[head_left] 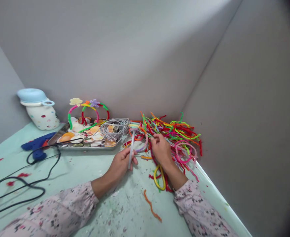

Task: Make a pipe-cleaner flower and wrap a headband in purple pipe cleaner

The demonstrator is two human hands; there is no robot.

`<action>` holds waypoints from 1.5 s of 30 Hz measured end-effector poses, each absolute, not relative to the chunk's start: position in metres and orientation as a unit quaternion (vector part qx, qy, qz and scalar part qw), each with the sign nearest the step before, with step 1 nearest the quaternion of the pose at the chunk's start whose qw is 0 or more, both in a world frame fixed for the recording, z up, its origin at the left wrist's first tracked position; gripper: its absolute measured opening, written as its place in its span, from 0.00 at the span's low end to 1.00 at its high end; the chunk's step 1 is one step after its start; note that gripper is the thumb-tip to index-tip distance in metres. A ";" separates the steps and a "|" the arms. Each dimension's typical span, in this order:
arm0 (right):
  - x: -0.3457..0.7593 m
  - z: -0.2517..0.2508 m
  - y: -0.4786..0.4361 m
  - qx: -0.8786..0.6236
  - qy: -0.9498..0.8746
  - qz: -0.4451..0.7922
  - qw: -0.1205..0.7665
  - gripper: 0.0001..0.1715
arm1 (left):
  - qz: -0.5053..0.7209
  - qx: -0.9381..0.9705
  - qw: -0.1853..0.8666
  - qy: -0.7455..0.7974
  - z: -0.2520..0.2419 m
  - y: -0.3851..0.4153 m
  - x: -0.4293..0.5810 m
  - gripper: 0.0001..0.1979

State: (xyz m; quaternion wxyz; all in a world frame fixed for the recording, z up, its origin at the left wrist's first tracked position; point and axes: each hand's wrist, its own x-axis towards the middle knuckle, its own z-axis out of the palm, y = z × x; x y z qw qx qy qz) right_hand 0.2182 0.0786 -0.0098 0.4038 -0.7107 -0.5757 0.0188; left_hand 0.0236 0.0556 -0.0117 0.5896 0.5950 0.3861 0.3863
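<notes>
Head view: left hand [125,159], just in front of the tray's [90,148] right end, closed around a grey strip [132,148], thumb and fingers lightly together. Strip nearly upright, top beside a pastel hoop [146,140] right of the tray; joined or only overlapping, impossible to tell. Right hand [161,149] farther right of the tray, fingers bent into the near edge of a heap of pipe cleaners [182,131]; how tightly closed, and on what, impossible to tell. In the tray, shells [67,137], with a wire coil [116,124] jutting past its right edge; left of it, a glue gun [39,144] with trailing cord [45,191]. Likely trouble: a dragged clump, from tangled pipe cleaners; a turned or dropped strip, from a light grip; a tugged gun, from cord caught on the left sleeve [53,207].
</notes>
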 end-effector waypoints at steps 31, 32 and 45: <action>0.240 0.083 0.053 -0.542 -0.486 0.309 0.611 0.12 | 0.379 0.653 0.538 0.374 -0.026 0.057 0.021 0.13; 0.237 0.082 0.053 -0.534 -0.484 0.329 0.610 0.11 | 0.378 0.661 0.528 0.376 -0.026 0.057 0.021 0.13; 0.192 0.045 0.059 -0.517 -0.506 0.456 0.518 0.16 | 0.375 0.729 0.378 0.430 -0.018 0.053 0.019 0.19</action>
